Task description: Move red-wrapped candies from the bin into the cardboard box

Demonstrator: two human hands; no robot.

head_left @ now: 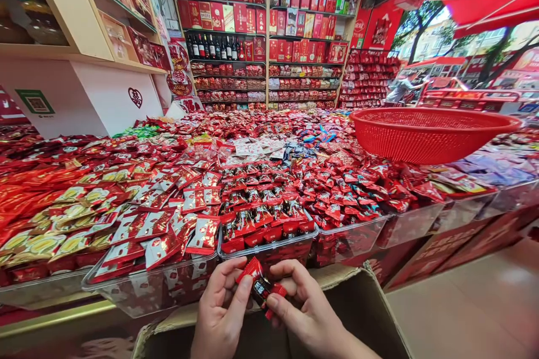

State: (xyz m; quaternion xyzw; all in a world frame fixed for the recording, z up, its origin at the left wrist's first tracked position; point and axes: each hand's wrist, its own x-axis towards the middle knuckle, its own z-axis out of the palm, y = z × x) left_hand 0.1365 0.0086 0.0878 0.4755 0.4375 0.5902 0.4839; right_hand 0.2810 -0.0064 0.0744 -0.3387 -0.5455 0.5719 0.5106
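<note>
pinching a small cluster of wrapped sweets (261, 287) between them, the two hands meet low in the near middle of the view: the left hand (219, 314) curls thumb and fingers round the left end of the red-and-black wrappers, and the right hand (309, 314) closes thumb and forefinger on the right end, so neither hand is spread or free. the sweets hang just above the open cardboard box (370, 314), close to its far flap. they seem to be held there so that anything that slips would land in the box rather than on the floor (471, 303). how many pieces are in the grip i cannot tell; at least two wrappers show. just beyond the fingertips stands a clear tray (295, 247) heaped with matching red-and-black sweets (261, 207), its front wall close against the box flap, leaving little room between the two. to its left, red-and-silver packets (168, 230) fill a neighbouring tray, and more red heaps spread to the right. a red mesh basket (425, 134) sits raised at the far right — well apart from both hands. far shelves (261, 39) of red boxes and bottles close off the back.
</note>
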